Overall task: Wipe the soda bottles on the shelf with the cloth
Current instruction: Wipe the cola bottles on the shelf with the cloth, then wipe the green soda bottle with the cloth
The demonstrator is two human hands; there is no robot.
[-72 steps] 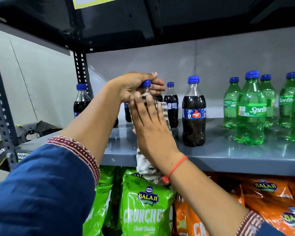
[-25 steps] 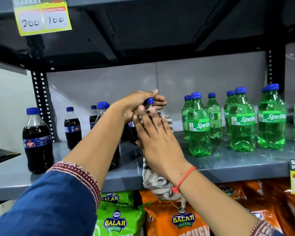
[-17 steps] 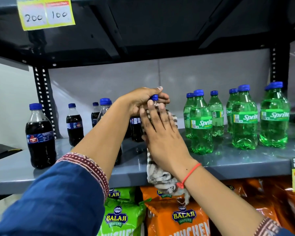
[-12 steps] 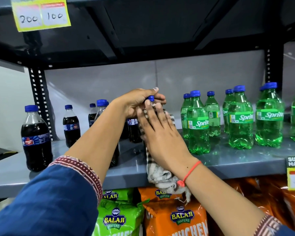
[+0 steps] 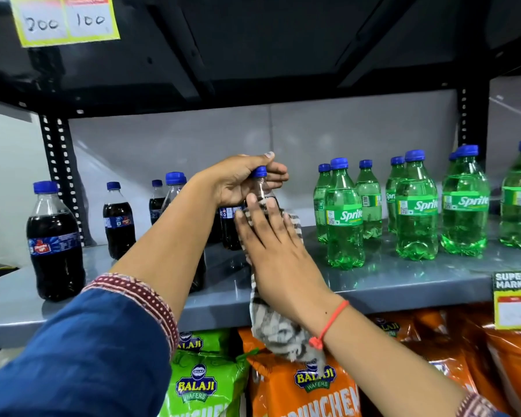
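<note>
My left hand [image 5: 241,179] grips the blue cap and neck of a dark cola bottle [image 5: 260,188] that stands on the grey shelf [image 5: 403,284]. My right hand [image 5: 274,251] presses a striped white-and-grey cloth [image 5: 278,329] flat against the bottle's front side, hiding most of its body. The cloth's loose end hangs below the shelf edge. More cola bottles [image 5: 54,239] stand to the left, and several green Sprite bottles [image 5: 345,218] stand to the right.
A dark upper shelf [image 5: 253,49] hangs close overhead with a yellow price tag [image 5: 65,19]. Green and orange snack bags [image 5: 202,383] fill the level below. A "Super Market" tag [image 5: 515,299] hangs on the shelf edge at right. Perforated uprights [image 5: 57,176] frame the bay.
My right hand with the cloth has slid a little down the bottle's side since half a second ago. My left hand stays on the cap.
</note>
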